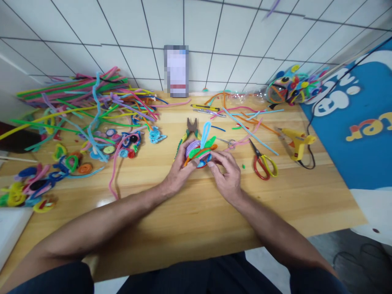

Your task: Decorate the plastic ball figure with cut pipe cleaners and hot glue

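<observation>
A colourful pipe-cleaner figure (199, 152) is held between my two hands above the middle of the wooden table. It has a purple coil, green and orange strips, a blue part low down and a light-blue loop sticking up. My left hand (183, 165) is wrapped round its left side, thumb in front. At its right edge, the bent fingers of my right hand (226, 171) press against it with thumb and fingertips. Just behind the figure lie pliers (192, 125) with green and yellow handles, partly covered by my left hand.
Scissors (262, 162) and a yellow glue gun (296, 142) with its cable lie to the right. A cutter knife (205, 108) and loose pipe cleaners are behind. Heaped pipe cleaners (76, 92) and coiled pieces cover the left. A phone (177, 71) leans on the tiled wall.
</observation>
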Demonstrator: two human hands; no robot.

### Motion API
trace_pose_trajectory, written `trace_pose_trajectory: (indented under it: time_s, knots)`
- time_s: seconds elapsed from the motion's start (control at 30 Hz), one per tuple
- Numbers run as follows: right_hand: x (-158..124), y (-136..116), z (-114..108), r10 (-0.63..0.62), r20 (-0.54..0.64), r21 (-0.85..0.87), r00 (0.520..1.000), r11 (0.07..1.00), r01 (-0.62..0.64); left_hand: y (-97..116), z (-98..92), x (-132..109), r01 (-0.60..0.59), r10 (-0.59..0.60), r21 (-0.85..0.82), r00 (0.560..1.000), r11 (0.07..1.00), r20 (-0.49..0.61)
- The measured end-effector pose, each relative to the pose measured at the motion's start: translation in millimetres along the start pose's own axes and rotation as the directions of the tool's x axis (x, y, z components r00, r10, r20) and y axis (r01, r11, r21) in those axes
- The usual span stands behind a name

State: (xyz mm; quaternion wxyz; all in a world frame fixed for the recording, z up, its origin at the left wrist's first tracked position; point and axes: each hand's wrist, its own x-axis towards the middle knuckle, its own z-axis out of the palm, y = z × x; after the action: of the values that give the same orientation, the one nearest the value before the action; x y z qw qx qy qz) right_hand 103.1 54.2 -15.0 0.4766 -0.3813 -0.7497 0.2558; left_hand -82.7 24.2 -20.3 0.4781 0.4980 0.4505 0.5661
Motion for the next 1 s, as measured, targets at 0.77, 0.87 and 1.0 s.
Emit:
trace_pose_trajectory:
  time_s: [0.77, 0.87, 1.0]
  knots:
    - [0.7, 0.8, -1.1, 0.031, 0.011, 0.018, 0.999, 0.999, -0.031, 0.5, 0.7, -1.5, -0.016, 0.020, 0.113, 0.999, 0.994, -0.035]
    - [0.5, 1.6, -0.5, 0.035, 0.011, 0.012, 0.999, 0.999, -0.035, 0.5, 1.3, -1.7, -0.022, 0.026, 0.116, 0.999, 0.993, -0.039]
    - [0.5, 2.4, -0.3, 0.026, 0.023, 0.013, 0.999, 1.000, -0.027, -0.8, 1.3, -2.9, -0.044, 0.051, 0.156, 0.998, 0.987, -0.045]
